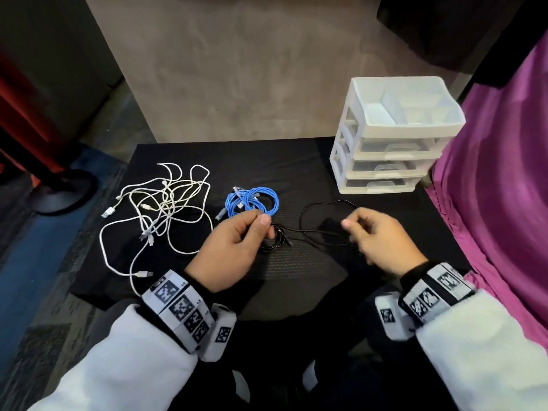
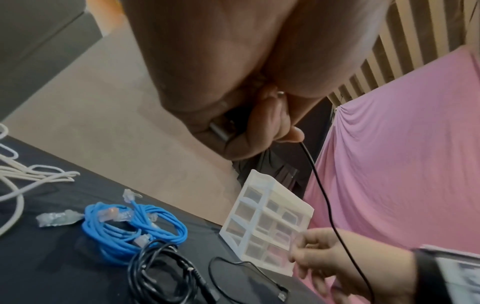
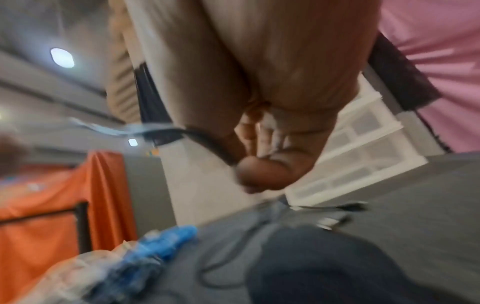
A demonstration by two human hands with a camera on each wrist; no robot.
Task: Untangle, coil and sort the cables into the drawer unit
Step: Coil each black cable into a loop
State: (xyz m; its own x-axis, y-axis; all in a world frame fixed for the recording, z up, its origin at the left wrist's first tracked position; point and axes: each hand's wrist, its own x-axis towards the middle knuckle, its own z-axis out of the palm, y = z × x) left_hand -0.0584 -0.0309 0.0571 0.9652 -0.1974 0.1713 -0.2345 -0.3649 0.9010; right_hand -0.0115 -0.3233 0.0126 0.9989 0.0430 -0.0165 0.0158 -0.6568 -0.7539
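Observation:
A thin black cable (image 1: 323,205) lies partly looped on the black table (image 1: 296,161), and part of it is bunched in a small coil (image 2: 161,267) under my hands. My left hand (image 1: 261,223) pinches the black cable near its plug; in the left wrist view the curled fingers (image 2: 262,127) hold it and the black cable (image 2: 322,195) runs down to my right hand (image 2: 311,255). My right hand (image 1: 353,229) has its fingers curled round the same cable (image 3: 207,139); that view is blurred. A coiled blue cable (image 1: 252,201) lies just beyond my left hand. Tangled white cables (image 1: 160,209) lie at the left.
A white drawer unit (image 1: 394,134) with three shut drawers and an open divided top tray stands at the table's back right. A pink cloth (image 1: 504,188) hangs along the right edge. A round stand base (image 1: 59,191) sits on the floor at the left.

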